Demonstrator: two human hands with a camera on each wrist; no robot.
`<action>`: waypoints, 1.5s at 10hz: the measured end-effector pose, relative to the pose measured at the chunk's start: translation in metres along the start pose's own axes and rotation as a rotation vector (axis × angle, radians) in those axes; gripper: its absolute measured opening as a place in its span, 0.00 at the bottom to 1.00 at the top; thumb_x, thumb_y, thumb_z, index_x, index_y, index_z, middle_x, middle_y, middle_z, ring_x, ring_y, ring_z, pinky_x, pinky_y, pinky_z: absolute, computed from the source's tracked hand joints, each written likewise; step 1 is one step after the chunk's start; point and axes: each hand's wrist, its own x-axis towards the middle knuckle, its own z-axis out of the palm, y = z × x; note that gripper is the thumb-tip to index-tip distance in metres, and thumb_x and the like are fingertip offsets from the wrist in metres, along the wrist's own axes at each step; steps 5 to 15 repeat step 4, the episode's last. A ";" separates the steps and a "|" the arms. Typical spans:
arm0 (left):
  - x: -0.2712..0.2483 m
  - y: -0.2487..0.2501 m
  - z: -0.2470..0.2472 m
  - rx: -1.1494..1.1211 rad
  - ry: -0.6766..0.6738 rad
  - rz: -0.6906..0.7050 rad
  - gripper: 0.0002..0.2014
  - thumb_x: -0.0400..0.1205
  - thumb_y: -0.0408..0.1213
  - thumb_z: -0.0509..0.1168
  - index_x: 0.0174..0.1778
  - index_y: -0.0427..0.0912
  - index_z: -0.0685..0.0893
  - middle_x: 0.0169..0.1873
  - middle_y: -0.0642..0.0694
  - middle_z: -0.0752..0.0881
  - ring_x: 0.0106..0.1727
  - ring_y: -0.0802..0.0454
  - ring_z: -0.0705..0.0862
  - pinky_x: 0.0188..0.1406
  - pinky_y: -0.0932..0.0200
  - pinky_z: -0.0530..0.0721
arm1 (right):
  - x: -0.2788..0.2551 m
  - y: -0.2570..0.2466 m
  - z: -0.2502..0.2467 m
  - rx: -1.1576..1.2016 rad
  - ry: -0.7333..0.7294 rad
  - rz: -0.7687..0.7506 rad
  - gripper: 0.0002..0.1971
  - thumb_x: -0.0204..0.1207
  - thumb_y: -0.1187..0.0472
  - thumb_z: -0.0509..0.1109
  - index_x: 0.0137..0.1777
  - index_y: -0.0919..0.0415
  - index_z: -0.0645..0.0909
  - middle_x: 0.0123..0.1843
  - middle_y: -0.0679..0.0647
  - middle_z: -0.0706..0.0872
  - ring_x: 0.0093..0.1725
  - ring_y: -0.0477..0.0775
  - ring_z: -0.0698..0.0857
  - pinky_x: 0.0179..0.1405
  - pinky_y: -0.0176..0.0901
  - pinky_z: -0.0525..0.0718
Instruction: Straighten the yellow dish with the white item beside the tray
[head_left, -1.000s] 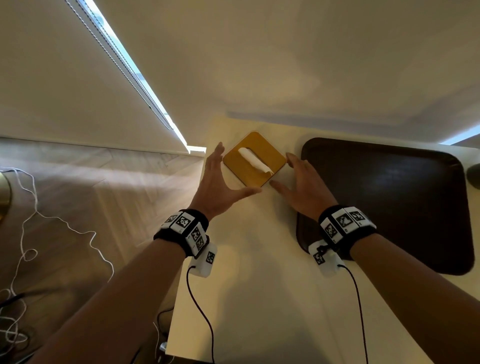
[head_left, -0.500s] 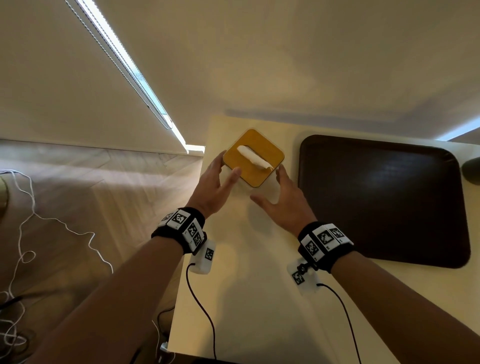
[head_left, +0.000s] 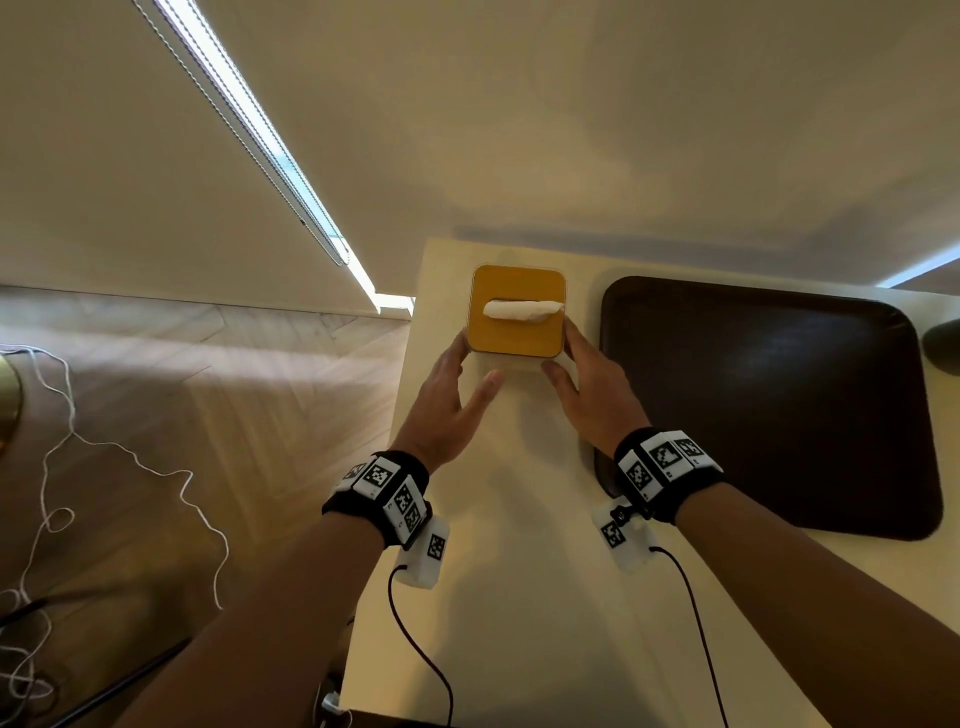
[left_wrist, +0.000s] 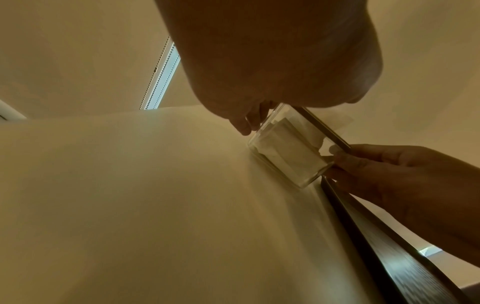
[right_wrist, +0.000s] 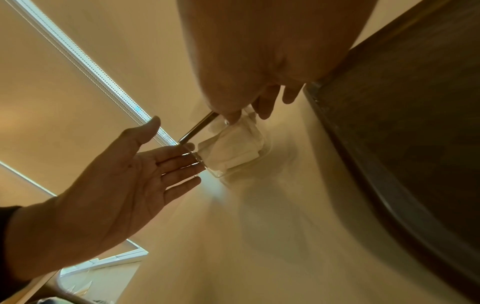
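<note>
The yellow dish (head_left: 514, 335) sits square to the table edges at the far left of the table, left of the dark tray (head_left: 769, 395). A white item (head_left: 522, 310) lies across its top. In the wrist views it is a clear-sided box (left_wrist: 288, 152) (right_wrist: 233, 153) with white folded paper inside. My left hand (head_left: 475, 364) touches its near-left corner with straight fingers (right_wrist: 182, 162), thumb spread wide. Along its right side lies my right hand (head_left: 563, 353), with the thumb at the near-right corner.
The cream table (head_left: 519, 597) ends just left of my left hand, with wood floor and a loose white cord (head_left: 104, 447) below. A dark round object (head_left: 943, 345) shows at the right edge. A wall stands behind the table.
The dish has turned from a diamond angle to square with the table and tray. Both hands have closed in on its near corners.
</note>
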 end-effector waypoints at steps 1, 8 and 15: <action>0.000 0.001 0.002 -0.018 0.001 -0.017 0.32 0.89 0.54 0.60 0.89 0.52 0.61 0.85 0.51 0.72 0.84 0.55 0.72 0.83 0.42 0.74 | 0.000 -0.001 0.000 -0.008 -0.005 0.000 0.30 0.86 0.47 0.59 0.85 0.45 0.52 0.75 0.57 0.78 0.72 0.56 0.77 0.70 0.64 0.76; 0.001 -0.002 -0.001 0.036 0.002 -0.048 0.34 0.89 0.56 0.61 0.89 0.52 0.60 0.86 0.49 0.70 0.86 0.54 0.69 0.85 0.41 0.71 | -0.001 -0.001 -0.007 -0.051 -0.026 -0.058 0.31 0.86 0.49 0.61 0.85 0.50 0.54 0.74 0.58 0.78 0.70 0.57 0.77 0.70 0.58 0.76; 0.001 -0.002 -0.001 0.036 0.002 -0.048 0.34 0.89 0.56 0.61 0.89 0.52 0.60 0.86 0.49 0.70 0.86 0.54 0.69 0.85 0.41 0.71 | -0.001 -0.001 -0.007 -0.051 -0.026 -0.058 0.31 0.86 0.49 0.61 0.85 0.50 0.54 0.74 0.58 0.78 0.70 0.57 0.77 0.70 0.58 0.76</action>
